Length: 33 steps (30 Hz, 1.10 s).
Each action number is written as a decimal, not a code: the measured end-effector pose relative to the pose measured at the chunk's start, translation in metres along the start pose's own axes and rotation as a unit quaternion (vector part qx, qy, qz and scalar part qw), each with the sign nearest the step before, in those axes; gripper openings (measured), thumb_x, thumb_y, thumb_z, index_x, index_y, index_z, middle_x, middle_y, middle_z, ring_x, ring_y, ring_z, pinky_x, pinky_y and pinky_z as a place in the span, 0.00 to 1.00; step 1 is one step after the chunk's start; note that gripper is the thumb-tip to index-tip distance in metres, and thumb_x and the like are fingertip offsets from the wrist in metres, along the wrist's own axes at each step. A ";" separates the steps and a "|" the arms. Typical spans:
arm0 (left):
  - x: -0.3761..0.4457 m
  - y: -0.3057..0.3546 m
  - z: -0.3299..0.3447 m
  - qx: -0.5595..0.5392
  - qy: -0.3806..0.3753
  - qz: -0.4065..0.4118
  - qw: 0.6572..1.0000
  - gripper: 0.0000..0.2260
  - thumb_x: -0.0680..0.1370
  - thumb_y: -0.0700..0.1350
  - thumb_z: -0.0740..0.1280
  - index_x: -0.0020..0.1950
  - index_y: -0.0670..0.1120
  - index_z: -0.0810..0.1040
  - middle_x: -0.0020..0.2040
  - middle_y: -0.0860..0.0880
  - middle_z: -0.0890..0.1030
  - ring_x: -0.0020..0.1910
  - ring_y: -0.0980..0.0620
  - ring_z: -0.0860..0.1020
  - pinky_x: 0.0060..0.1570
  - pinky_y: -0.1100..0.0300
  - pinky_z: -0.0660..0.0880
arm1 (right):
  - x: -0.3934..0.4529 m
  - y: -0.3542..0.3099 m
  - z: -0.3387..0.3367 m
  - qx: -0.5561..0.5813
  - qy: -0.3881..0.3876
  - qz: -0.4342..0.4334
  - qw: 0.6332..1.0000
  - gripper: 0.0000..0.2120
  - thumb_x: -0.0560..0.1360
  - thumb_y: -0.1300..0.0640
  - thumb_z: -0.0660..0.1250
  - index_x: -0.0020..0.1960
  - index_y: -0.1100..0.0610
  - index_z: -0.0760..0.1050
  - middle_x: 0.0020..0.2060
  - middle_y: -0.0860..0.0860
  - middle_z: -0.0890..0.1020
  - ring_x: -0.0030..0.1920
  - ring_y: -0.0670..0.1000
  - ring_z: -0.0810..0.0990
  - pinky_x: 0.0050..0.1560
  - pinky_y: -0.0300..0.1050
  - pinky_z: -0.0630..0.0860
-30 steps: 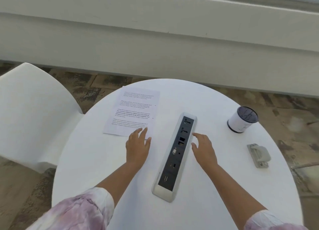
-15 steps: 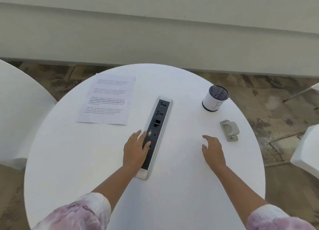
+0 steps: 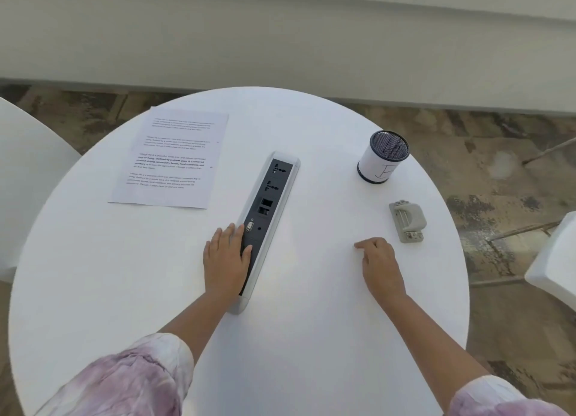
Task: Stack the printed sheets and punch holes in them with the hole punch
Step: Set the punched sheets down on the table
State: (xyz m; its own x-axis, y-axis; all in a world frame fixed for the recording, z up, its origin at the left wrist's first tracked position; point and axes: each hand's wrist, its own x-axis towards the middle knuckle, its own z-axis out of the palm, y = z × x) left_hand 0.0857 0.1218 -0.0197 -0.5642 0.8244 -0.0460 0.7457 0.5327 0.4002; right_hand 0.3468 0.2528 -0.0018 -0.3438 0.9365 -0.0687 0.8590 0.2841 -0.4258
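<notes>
- Round white table (image 3: 93, 291)
- Printed sheets (image 3: 174, 163) flat, far left
- Socket strip (image 3: 274, 197) down centre
- Left hand (image 3: 225, 258) flat, fingers straight, on strip
- Right hand (image 3: 378, 264) loosely curled, empty, near punch (image 3: 406, 220)

on the bench (image 3: 124, 275) a socket strip (image 3: 268, 216) runs down the middle, from the far centre toward the near edge. the printed sheet (image 3: 174, 160) lies flat to the left of the strip, at the far left of the bench. right of the strip, a cup (image 3: 381, 158) stands upright toward the far right edge. the hole punch (image 3: 406, 220) sits nearer than the cup, close to the right edge. the left hand (image 3: 226, 259) rests flat at the strip's near end, overlapping its left side. the right hand (image 3: 380, 264) rests on the bench between strip and hole punch, just short of the punch.
</notes>
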 end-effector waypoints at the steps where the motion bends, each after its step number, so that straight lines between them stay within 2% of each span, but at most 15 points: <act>1: -0.001 0.000 0.002 0.005 0.005 0.000 1.000 0.21 0.79 0.52 0.55 0.69 0.45 0.67 0.69 0.43 0.71 0.70 0.39 0.64 0.67 0.42 0.60 | 0.001 0.002 -0.001 0.018 0.007 0.005 1.000 0.14 0.74 0.70 0.56 0.54 0.61 0.76 0.53 0.55 0.75 0.56 0.56 0.71 0.49 0.43 0.69; 3: -0.001 -0.001 0.004 0.012 0.011 -0.002 1.000 0.25 0.77 0.55 0.49 0.69 0.45 0.68 0.68 0.43 0.72 0.69 0.39 0.66 0.66 0.42 0.62 | 0.003 0.007 -0.003 0.067 0.020 0.035 0.997 0.10 0.75 0.68 0.58 0.51 0.60 0.76 0.51 0.54 0.75 0.56 0.55 0.72 0.50 0.40 0.65; 6: -0.002 -0.001 0.007 0.023 0.018 0.001 1.000 0.26 0.76 0.55 0.48 0.69 0.45 0.68 0.67 0.43 0.73 0.68 0.39 0.67 0.65 0.41 0.62 | 0.007 0.013 -0.008 0.115 0.025 0.065 0.991 0.09 0.75 0.67 0.59 0.51 0.59 0.75 0.49 0.51 0.73 0.54 0.54 0.74 0.51 0.41 0.67; 10: -0.003 0.000 0.010 0.025 0.018 -0.006 0.999 0.26 0.76 0.55 0.47 0.69 0.46 0.67 0.69 0.44 0.71 0.70 0.41 0.65 0.67 0.42 0.60 | 0.011 0.016 -0.012 0.115 -0.013 0.046 0.992 0.08 0.74 0.64 0.63 0.51 0.57 0.77 0.49 0.50 0.72 0.50 0.51 0.75 0.53 0.43 0.72; 14: -0.003 -0.001 0.011 0.024 0.021 -0.003 0.999 0.25 0.76 0.54 0.47 0.70 0.47 0.67 0.69 0.45 0.71 0.70 0.41 0.65 0.67 0.42 0.60 | 0.004 0.018 -0.010 0.133 -0.057 0.033 0.989 0.05 0.74 0.61 0.66 0.50 0.57 0.77 0.49 0.51 0.73 0.48 0.48 0.74 0.46 0.30 0.67; 17: -0.003 -0.001 0.010 0.025 0.021 -0.003 0.999 0.25 0.77 0.54 0.47 0.70 0.47 0.67 0.69 0.45 0.71 0.70 0.41 0.65 0.67 0.42 0.59 | -0.001 0.019 -0.006 0.116 -0.066 0.023 0.991 0.05 0.73 0.59 0.67 0.49 0.57 0.77 0.47 0.50 0.72 0.48 0.48 0.74 0.48 0.35 0.66; 21: -0.003 -0.001 0.011 0.027 0.017 -0.004 0.999 0.25 0.77 0.54 0.48 0.70 0.47 0.67 0.69 0.45 0.71 0.70 0.41 0.65 0.67 0.42 0.60 | 0.001 0.019 -0.004 0.079 -0.043 0.020 0.996 0.04 0.75 0.62 0.65 0.46 0.59 0.78 0.43 0.49 0.73 0.47 0.51 0.75 0.48 0.41 0.70; 24: -0.003 -0.002 0.011 0.029 0.019 -0.003 0.999 0.25 0.77 0.54 0.48 0.69 0.47 0.67 0.69 0.45 0.71 0.70 0.41 0.66 0.67 0.42 0.60 | 0.008 0.019 -0.003 0.065 -0.058 0.025 0.996 0.05 0.76 0.62 0.62 0.46 0.59 0.77 0.44 0.49 0.73 0.48 0.52 0.74 0.47 0.44 0.71; 28: -0.002 -0.002 0.012 0.029 0.021 0.001 0.999 0.24 0.77 0.53 0.49 0.69 0.47 0.68 0.68 0.44 0.72 0.69 0.40 0.67 0.66 0.42 0.61 | 0.019 0.020 -0.008 0.103 -0.074 0.069 0.990 0.07 0.77 0.61 0.60 0.46 0.60 0.76 0.45 0.53 0.76 0.47 0.51 0.74 0.42 0.38 0.65; 30: -0.002 -0.002 0.013 0.031 0.022 0.001 0.999 0.24 0.77 0.53 0.49 0.69 0.47 0.68 0.68 0.44 0.72 0.69 0.40 0.67 0.66 0.41 0.62 | 0.024 0.020 -0.014 0.126 -0.084 0.089 0.985 0.07 0.78 0.60 0.59 0.45 0.60 0.75 0.41 0.53 0.76 0.42 0.51 0.73 0.34 0.38 0.64; 33: -0.002 -0.002 0.013 0.030 0.024 0.001 0.999 0.24 0.77 0.53 0.49 0.69 0.47 0.68 0.68 0.44 0.72 0.69 0.40 0.67 0.66 0.41 0.61 | 0.029 0.023 -0.018 0.181 -0.111 0.133 0.968 0.06 0.78 0.61 0.58 0.45 0.59 0.72 0.35 0.50 0.75 0.35 0.49 0.72 0.34 0.36 0.67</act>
State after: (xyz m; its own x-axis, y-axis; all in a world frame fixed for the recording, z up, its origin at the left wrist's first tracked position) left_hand 0.0901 0.1218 -0.0317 -0.5782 0.8159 -0.0014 0.7658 0.5433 0.3441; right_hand 0.3637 0.2904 0.0029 -0.2372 0.8879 -0.3942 0.7528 -0.0885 -0.6522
